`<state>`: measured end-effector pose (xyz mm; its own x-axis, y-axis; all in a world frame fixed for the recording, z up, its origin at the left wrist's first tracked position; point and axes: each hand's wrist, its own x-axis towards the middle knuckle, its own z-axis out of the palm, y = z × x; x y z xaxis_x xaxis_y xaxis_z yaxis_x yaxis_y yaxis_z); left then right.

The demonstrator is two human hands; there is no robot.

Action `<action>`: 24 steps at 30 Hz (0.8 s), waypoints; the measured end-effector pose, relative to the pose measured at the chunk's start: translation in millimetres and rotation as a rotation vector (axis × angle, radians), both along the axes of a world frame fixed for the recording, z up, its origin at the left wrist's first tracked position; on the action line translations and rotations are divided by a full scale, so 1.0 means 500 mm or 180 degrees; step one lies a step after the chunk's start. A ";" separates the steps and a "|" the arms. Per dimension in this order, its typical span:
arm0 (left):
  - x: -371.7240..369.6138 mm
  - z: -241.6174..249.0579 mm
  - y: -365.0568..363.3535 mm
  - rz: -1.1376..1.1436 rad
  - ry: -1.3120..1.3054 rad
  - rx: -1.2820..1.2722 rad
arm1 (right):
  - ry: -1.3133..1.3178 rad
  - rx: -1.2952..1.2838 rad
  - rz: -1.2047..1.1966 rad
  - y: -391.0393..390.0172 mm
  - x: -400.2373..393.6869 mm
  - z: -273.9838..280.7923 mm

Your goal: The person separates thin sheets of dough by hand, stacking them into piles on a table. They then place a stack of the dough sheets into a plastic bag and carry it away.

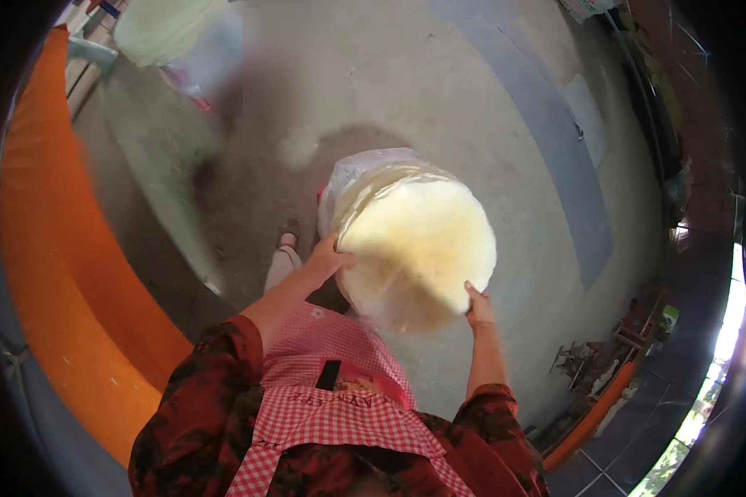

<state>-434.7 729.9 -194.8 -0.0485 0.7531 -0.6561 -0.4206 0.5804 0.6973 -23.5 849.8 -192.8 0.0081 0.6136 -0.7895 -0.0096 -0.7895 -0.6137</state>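
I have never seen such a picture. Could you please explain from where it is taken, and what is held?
There is no machine here, only a person's two bare hands. The one picture comes from a camera worn on the head, looking forward and down. The left hand and the right hand grip the left and lower-right edges of pale round sheets, perhaps flat bread; how many are gripped, I cannot tell. A see-through plastic bag shows behind them. On the grey floor lies a blue-grey strip.
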 end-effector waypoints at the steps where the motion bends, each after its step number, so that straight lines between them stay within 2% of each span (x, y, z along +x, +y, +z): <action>1: 0.008 -0.030 0.005 0.0259 0.0046 -0.0115 | -0.0021 0.0028 -0.0116 0.001 -0.004 -0.019; 4: 0.007 -0.065 -0.013 0.0266 0.0047 0.0146 | -0.0117 -0.0044 -0.0239 -0.006 -0.002 -0.010; 7: -0.006 -0.011 -0.016 -0.0023 -0.0120 -0.0308 | -0.0348 -0.0254 -0.0337 -0.010 0.010 0.004; 10: -0.005 0.058 0.006 -0.0094 0.0157 -0.0104 | -0.0365 -0.0463 -0.0243 0.002 0.021 0.009; 13: -0.019 0.017 0.008 -0.0176 0.0355 -0.0547 | -0.0463 -0.0494 -0.0153 0.002 0.009 0.020; 16: -0.035 0.005 0.019 -0.0274 0.0136 -0.0519 | -0.0594 -0.0572 -0.0233 0.005 -0.006 0.037; 19: -0.037 0.024 0.031 -0.0038 0.0182 -0.0321 | -0.0476 -0.0563 -0.0174 0.005 -0.022 0.047; 22: -0.044 -0.002 0.035 -0.0057 0.0364 -0.0339 | -0.0778 -0.0386 -0.0330 -0.011 -0.036 0.041; 24: -0.050 -0.008 0.036 -0.0170 0.0301 -0.0387 | -0.0757 -0.0378 -0.0171 -0.011 -0.026 0.031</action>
<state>-459.9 748.1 -198.7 -0.0764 0.6716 -0.7370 -0.3226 0.6828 0.6556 -36.3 844.1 -177.1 0.2319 0.5105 -0.8280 0.0798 -0.8583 -0.5069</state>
